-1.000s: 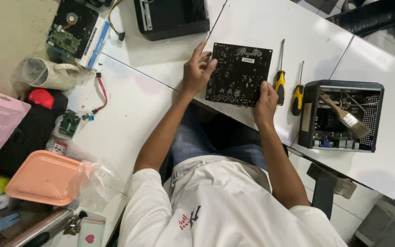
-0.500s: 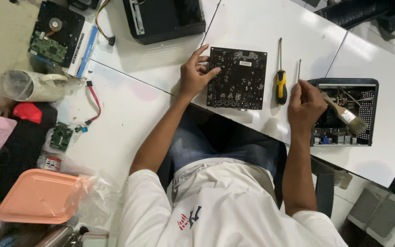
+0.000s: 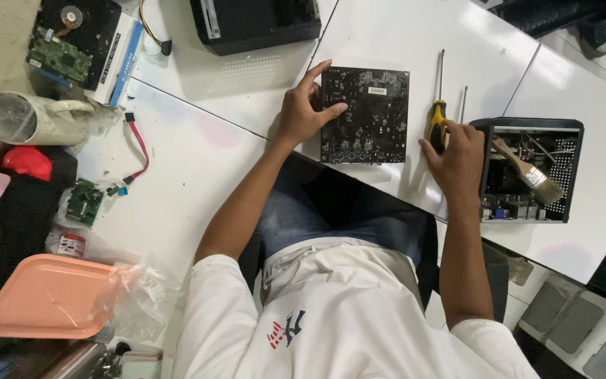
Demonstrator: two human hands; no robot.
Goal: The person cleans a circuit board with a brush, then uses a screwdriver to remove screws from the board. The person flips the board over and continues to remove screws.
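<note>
White tabletop panels (image 3: 401, 42) fill my view, with an opened black computer case (image 3: 527, 168) at the right holding a paintbrush (image 3: 527, 172), and a black circuit board (image 3: 365, 114) lying flat near the front edge. My left hand (image 3: 303, 112) rests open on the board's left edge, fingers spread, gripping nothing. My right hand (image 3: 457, 151) curls over two screwdrivers (image 3: 438, 116), both lying just right of the board with shafts pointing away from me; I cannot tell whether it has closed on either.

I see a paintbrush (image 3: 531, 174) lying in an open black case (image 3: 532, 170) just right of my right hand, and a peach tray (image 3: 43, 297) well left.
</note>
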